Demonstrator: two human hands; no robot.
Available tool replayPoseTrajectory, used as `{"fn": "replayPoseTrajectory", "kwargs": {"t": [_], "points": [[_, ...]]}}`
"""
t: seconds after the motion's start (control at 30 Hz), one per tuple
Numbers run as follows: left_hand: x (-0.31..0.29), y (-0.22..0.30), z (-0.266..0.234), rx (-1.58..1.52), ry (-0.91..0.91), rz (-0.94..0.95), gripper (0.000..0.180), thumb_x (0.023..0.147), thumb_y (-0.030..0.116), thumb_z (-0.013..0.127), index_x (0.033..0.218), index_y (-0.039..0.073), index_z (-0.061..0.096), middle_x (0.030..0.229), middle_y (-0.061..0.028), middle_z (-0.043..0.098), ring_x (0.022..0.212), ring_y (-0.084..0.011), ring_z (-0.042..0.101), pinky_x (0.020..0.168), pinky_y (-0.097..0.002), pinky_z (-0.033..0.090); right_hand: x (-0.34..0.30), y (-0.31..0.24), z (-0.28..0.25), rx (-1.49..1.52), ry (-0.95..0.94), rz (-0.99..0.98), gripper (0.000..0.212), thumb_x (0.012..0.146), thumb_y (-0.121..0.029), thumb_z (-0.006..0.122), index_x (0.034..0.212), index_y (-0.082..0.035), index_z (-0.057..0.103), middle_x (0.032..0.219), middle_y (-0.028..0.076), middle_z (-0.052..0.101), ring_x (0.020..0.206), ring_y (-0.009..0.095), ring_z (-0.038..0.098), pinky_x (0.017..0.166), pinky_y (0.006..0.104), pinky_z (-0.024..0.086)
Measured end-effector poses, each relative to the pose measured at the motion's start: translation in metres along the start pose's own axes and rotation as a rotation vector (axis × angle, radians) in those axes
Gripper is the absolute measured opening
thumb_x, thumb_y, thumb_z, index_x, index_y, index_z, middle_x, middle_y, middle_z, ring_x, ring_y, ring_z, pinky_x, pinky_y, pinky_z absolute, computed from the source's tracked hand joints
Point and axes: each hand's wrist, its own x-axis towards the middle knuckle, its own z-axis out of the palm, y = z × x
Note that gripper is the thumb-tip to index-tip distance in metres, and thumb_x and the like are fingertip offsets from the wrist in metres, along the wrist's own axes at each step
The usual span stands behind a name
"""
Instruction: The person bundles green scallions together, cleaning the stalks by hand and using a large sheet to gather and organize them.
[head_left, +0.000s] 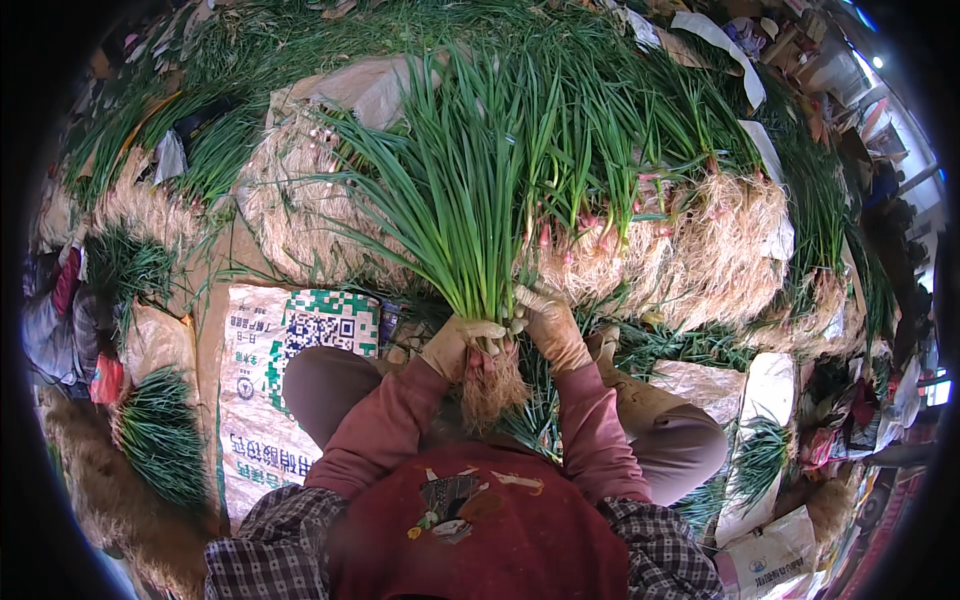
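Note:
An upright bunch of green garlic (455,225) stands in front of my body, its long flat leaves fanning up and away. Its reddish bulbs and tangled pale roots (490,385) hang toward my lap. Wrapped round the lower stems is my left hand (455,345), in a pale, soiled glove. My right hand (550,325), gloved alike, closes on the stems from the right side, its fingers curled against them. The stems and the left hand partly hide its fingertips.
Beyond my hands lies a long heap of green garlic with matted roots (725,245). A printed white sack (260,400) is spread at my left. Tied-looking green bunches lie at far left (165,435) and at right (760,455). My bent knees flank the work.

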Motion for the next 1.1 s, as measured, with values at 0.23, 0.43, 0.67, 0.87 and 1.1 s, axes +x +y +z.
{"fn": "replayPoseTrajectory", "kwargs": {"t": [0.23,0.43,0.67,0.87,1.1], "points": [[-0.004,0.001,-0.012,0.279,0.057,-0.045,0.016,0.078,0.013,0.061,0.090,0.003,0.061,0.070,-0.0073,0.063,0.046,-0.0106,0.057,0.032,-0.0177,0.038,0.007,0.041,-0.033,-1.671,0.490,-0.461,0.027,0.078,-0.020,0.061,0.090,0.002,0.053,0.078,0.023,0.061,0.067,0.036,0.062,0.059,0.0423,0.051],[-0.006,0.010,-0.008,0.202,0.034,0.083,0.039,0.077,0.006,0.060,0.114,0.001,0.051,0.077,-0.0094,0.062,0.044,-0.0128,0.057,0.033,-0.0182,0.041,-0.015,-0.013,-0.032,-1.364,0.393,-0.227,0.030,0.077,-0.027,0.064,0.099,-0.007,0.064,0.088,0.020,0.064,0.087,0.035,0.063,0.078,0.0402,0.049],[0.011,-0.004,-0.025,0.054,0.004,0.068,0.039,0.080,0.003,0.056,0.118,0.000,0.050,0.081,-0.0132,0.063,0.045,-0.0138,0.056,0.040,-0.0217,0.046,0.016,-0.031,-0.024,-1.606,0.638,-0.501,0.028,0.082,-0.031,0.062,0.091,-0.004,0.066,0.073,0.017,0.065,0.063,0.029,0.065,0.057,0.0367,0.052],[0.007,-0.005,-0.021,0.186,0.112,-0.068,0.024,0.079,0.016,0.061,0.095,-0.002,0.066,0.075,-0.0089,0.065,0.044,-0.0105,0.056,0.036,-0.0188,0.041,-0.036,-0.001,-0.017,-1.000,0.114,-0.399,0.039,0.084,-0.043,0.061,0.089,-0.005,0.067,0.069,0.008,0.062,0.059,0.016,0.057,0.055,0.0286,0.047],[0.002,-0.001,-0.014,0.193,0.071,-0.043,0.030,0.081,0.021,0.061,0.103,0.001,0.065,0.071,-0.0052,0.063,0.043,-0.0084,0.054,0.032,-0.0187,0.037,0.015,0.015,0.008,-0.108,0.083,0.014,0.033,0.089,-0.031,0.060,0.099,0.000,0.064,0.074,0.004,0.059,0.061,0.012,0.052,0.054,0.0245,0.043]]}}
